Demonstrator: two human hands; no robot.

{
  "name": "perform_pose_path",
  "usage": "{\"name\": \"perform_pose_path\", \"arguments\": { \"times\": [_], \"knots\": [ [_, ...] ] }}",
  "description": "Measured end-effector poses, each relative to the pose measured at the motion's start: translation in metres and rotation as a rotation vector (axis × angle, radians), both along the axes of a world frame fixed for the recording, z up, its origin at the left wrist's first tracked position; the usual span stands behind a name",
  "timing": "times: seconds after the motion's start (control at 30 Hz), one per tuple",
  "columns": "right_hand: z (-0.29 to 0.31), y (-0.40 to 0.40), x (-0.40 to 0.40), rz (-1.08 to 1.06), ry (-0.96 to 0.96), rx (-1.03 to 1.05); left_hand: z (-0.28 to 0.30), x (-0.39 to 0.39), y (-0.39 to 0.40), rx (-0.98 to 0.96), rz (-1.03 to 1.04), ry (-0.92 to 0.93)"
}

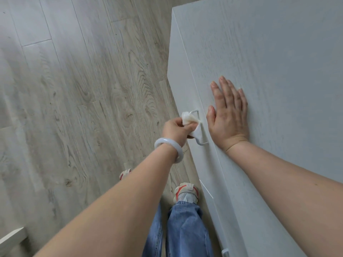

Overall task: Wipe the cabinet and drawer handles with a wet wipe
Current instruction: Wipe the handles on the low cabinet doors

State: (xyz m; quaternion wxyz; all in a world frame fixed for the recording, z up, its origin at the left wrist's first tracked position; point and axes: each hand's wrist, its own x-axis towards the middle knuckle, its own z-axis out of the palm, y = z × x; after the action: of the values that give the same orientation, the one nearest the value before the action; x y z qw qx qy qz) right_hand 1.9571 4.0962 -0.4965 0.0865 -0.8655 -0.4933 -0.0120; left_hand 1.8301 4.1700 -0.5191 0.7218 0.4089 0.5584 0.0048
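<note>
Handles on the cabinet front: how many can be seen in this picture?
2. One handle is under the wet wipe that the left hand holds, beside the right hand. A second handle shows partly at the bottom edge. More may be hidden.

The left hand (175,129) was curled, seemingly pinching something. The right hand (229,115) lay flat, fingers straight. Both arms reached forward.

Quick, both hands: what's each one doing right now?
Left hand: grips the wet wipe on the handle.
Right hand: open, flat on the cabinet top.
</note>
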Motion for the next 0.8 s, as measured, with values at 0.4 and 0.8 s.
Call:
{"name": "perform_pose_path", "arguments": {
  "times": [0.4, 0.8],
  "knots": [
    [-0.002, 0.001, -0.001, -0.003, 0.002, -0.004, 0.003, 0.005, 0.001, 0.066, 0.052, 0.065],
    [-0.001, 0.000, -0.001, -0.001, -0.004, -0.017, 0.007, 0.016, 0.034, 0.285, -0.177, 0.044]
  ]
}}
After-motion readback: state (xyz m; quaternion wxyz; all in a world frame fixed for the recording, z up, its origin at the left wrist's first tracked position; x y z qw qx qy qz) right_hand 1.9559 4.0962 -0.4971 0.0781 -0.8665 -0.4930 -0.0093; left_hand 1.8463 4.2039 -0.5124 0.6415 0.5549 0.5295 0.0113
